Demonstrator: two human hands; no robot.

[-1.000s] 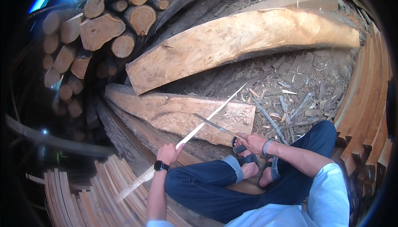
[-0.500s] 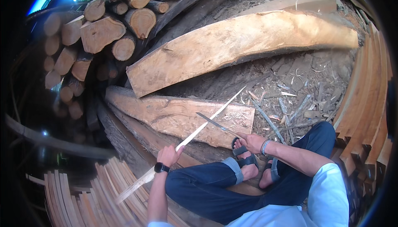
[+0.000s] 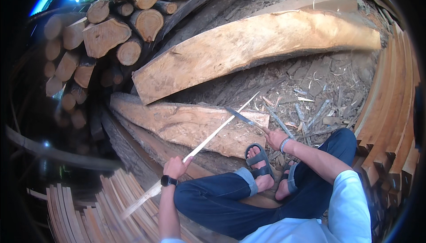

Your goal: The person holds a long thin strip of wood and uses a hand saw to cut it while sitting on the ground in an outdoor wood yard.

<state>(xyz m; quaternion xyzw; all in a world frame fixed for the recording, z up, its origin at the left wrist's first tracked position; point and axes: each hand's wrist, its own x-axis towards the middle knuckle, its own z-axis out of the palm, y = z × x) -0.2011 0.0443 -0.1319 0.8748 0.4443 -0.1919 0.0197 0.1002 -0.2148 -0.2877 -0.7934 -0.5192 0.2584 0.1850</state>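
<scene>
Both hands are working well apart in the head view. The left hand, a dark watch on its wrist, is closing around a long thin wooden strip partway along its length; the strip is running diagonally from the lower left, over a bundle of slats, up to a pointed tip near the far edge of a rough plank. The right hand is gripping the handle of a long knife, whose blade is angling up and left toward the strip and meeting it near its upper part, just above the plank's right end.

Sandalled feet are resting beside that plank end, with blue-trousered legs folded below. A larger pale slab is lying beyond, its lower edge overhanging a dark gap. Stacked logs are crowding the upper left, and curved boards are lining the right rim. Open ground littered with wood chips is lying between the slab, the boards and the right hand.
</scene>
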